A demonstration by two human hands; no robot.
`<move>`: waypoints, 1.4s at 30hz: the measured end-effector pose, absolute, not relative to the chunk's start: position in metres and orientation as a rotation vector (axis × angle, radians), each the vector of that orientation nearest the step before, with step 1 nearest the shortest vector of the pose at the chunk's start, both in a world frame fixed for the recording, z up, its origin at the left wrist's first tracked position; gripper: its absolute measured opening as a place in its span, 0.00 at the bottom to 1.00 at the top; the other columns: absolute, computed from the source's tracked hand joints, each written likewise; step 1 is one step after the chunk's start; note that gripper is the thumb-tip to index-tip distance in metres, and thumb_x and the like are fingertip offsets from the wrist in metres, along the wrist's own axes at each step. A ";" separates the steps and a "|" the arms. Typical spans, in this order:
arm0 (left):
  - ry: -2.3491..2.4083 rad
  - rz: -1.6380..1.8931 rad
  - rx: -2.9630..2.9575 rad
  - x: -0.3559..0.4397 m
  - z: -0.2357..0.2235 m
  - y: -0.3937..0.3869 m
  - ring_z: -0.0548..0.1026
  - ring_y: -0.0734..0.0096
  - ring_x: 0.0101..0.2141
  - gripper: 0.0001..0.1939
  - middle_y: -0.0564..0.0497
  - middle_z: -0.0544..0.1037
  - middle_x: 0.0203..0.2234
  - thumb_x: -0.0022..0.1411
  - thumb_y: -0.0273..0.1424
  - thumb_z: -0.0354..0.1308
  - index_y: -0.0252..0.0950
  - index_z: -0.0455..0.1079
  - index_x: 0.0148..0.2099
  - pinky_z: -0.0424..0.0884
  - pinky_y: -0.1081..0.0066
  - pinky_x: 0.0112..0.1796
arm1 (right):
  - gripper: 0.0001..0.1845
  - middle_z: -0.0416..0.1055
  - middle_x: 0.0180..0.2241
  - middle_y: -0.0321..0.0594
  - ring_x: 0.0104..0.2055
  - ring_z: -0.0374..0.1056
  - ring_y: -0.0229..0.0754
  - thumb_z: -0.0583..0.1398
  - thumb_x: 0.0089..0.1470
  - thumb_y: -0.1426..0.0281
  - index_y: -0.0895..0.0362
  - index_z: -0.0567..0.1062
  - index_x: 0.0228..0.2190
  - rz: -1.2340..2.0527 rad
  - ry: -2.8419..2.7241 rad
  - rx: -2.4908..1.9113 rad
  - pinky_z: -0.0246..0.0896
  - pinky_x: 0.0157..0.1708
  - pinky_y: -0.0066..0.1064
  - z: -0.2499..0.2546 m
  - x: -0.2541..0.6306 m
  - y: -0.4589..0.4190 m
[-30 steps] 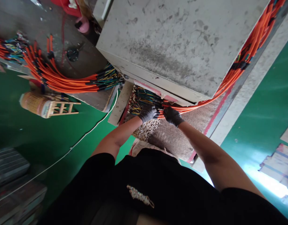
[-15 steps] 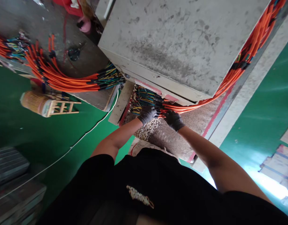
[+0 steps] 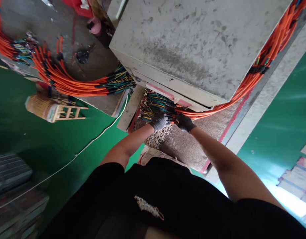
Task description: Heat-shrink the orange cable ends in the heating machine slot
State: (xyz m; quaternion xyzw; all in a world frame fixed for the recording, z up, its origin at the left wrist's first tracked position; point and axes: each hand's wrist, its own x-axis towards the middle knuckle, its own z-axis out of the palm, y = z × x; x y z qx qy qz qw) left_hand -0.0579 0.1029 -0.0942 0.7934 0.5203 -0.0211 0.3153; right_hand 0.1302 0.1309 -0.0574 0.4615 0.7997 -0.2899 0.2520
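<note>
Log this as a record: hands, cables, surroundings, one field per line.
Main run: long round orange cables, curving right beside large grey metal housing
Ends: thin blue, green and yellow wires reaching left, many ring-tipped
Left hand: grey fabric glove, at the wires' near edge; grip unclear
Right hand: dark grey fabric glove, at the cables' near edge; grip unclear
Beneath: brown ribbed surface bearing pale crumbly debris
Left: second orange cable bundle on dark tabletop; white cord over green floor

a black short-sleeved top is bearing a pale, speckled motif; dark grey gloves are covering the left hand and right hand.
</note>
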 end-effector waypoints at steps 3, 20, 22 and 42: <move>1.361 -0.114 2.079 -0.057 -0.093 0.102 0.80 0.56 0.48 0.14 0.41 0.83 0.46 0.70 0.24 0.56 0.37 0.82 0.49 0.74 0.53 0.58 | 0.23 0.74 0.62 0.58 0.66 0.67 0.58 0.53 0.71 0.70 0.65 0.78 0.59 -0.765 2.231 1.245 0.68 0.62 0.43 -0.061 0.131 0.124; 1.467 -0.258 2.170 -0.061 -0.081 0.083 0.76 0.51 0.54 0.17 0.38 0.80 0.53 0.75 0.29 0.53 0.38 0.79 0.58 0.70 0.50 0.57 | 0.25 0.75 0.60 0.56 0.58 0.70 0.56 0.50 0.74 0.65 0.58 0.77 0.61 -0.697 2.247 1.370 0.67 0.53 0.41 -0.067 0.134 0.095; 1.486 -0.265 2.181 -0.065 -0.079 0.074 0.76 0.52 0.55 0.17 0.39 0.80 0.54 0.76 0.28 0.51 0.39 0.80 0.58 0.70 0.50 0.58 | 0.26 0.75 0.60 0.55 0.59 0.70 0.57 0.48 0.75 0.63 0.56 0.77 0.61 -0.670 2.217 1.348 0.67 0.53 0.42 -0.065 0.134 0.090; 1.308 -0.397 2.243 -0.060 -0.061 0.090 0.78 0.43 0.51 0.18 0.32 0.81 0.47 0.70 0.20 0.50 0.28 0.80 0.52 0.71 0.47 0.51 | 0.26 0.75 0.58 0.60 0.59 0.68 0.58 0.48 0.72 0.68 0.65 0.75 0.62 -0.728 2.269 1.301 0.67 0.55 0.43 -0.090 0.138 0.103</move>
